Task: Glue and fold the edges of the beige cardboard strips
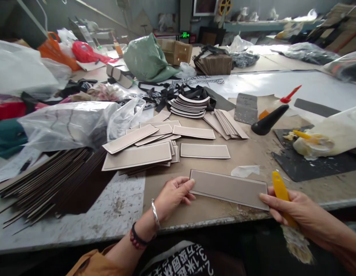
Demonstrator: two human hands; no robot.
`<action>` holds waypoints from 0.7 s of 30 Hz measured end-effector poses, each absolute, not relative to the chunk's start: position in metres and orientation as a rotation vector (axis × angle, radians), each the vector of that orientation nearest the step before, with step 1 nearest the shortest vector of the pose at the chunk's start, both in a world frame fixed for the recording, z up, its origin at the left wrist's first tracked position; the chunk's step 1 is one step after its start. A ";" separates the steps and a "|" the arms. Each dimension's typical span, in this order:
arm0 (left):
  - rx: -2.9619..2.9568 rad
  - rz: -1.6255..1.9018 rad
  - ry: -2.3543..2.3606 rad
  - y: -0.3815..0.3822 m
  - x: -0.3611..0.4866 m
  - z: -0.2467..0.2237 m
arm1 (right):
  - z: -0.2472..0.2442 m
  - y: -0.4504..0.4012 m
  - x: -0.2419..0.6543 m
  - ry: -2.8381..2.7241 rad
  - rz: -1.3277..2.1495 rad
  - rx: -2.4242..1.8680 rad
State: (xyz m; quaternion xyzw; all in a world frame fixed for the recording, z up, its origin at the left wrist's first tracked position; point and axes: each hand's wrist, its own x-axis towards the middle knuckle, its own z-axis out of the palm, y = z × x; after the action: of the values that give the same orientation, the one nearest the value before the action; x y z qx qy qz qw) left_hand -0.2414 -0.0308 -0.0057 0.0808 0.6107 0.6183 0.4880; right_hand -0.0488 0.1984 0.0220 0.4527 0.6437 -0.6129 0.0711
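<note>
Panel (229,189) spans both hands (172,195) (299,209); pale bag (341,132) perhaps holds paste (312,151).

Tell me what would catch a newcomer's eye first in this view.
Probably the yellow-handled brush in the right hand, its shaggy bristles hanging past the table edge. That hand and the left hold a long grey-beige strip between them at its two ends. Farther back, the bulging green bag stands out beside a cardboard box.
</note>
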 end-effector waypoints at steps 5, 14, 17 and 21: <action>0.242 1.513 1.403 -0.027 -0.237 -0.006 | 0.016 0.196 -0.052 1.949 -1.822 1.378; 0.192 1.551 1.399 -0.027 -0.236 -0.018 | 0.009 0.194 -0.057 2.006 -1.747 1.398; 0.196 1.556 1.410 -0.027 -0.237 -0.019 | 0.008 0.194 -0.058 2.044 -1.712 1.340; 0.198 1.553 1.425 -0.028 -0.239 -0.018 | 0.005 0.196 -0.057 2.063 -1.698 1.252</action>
State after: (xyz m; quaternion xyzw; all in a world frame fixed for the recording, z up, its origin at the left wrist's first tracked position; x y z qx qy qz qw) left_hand -0.2387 -0.0277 -0.0184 0.0814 0.5866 0.6394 0.4903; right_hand -0.0571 0.1963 0.0053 0.4224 0.6960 -0.5728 0.0956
